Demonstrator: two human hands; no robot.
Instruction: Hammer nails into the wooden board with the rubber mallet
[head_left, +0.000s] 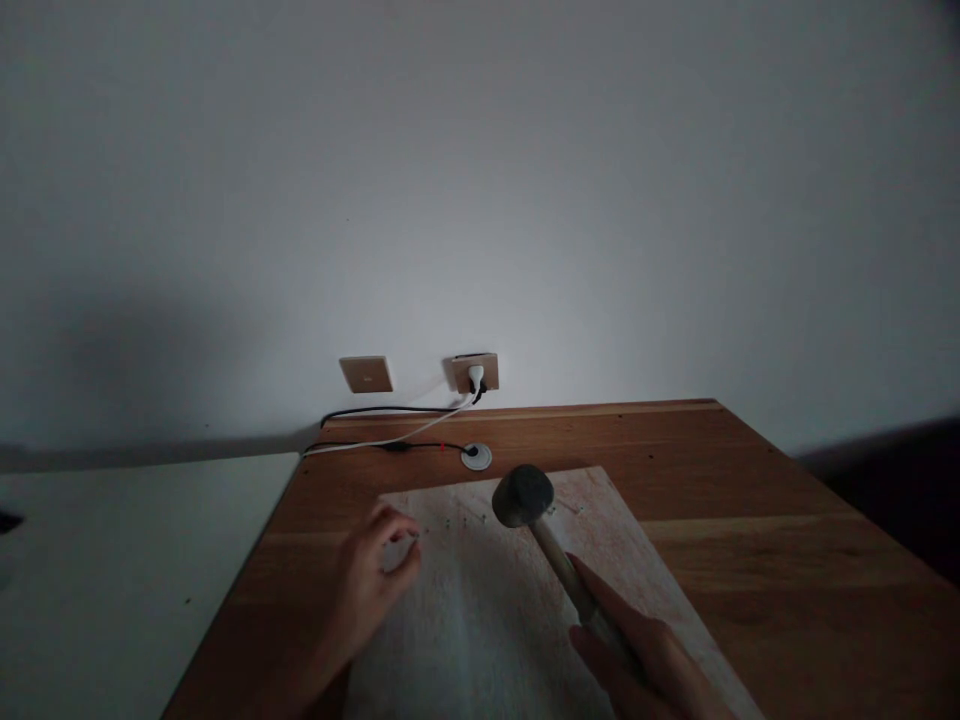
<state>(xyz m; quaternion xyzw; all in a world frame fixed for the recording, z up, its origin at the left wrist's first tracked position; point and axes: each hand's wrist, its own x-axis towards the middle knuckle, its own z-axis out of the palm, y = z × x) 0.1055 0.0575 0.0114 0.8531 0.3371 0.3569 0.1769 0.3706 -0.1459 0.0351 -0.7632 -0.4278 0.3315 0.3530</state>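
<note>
My right hand (pixel 645 650) is wrapped round the wooden handle of a rubber mallet (pixel 523 496). Its black head is raised and hides part of the pale board (pixel 450 640) beneath. Over the board's left edge, my left hand (pixel 375 565) has thumb and forefinger drawn together in a pinch. A tiny dark speck shows at the fingertips, too small to name. Along the board's far part runs a row of several small nails or screws (pixel 465 521), with a few more to the right of the mallet head (pixel 580 509).
The board lies on a brown wooden table (pixel 720 560) against a white wall. A wall socket (pixel 487 372) holds a white plug, with cables (pixel 390 440) trailing left. Behind the board is a round cable grommet (pixel 476 457). A white surface (pixel 135 560) adjoins at left.
</note>
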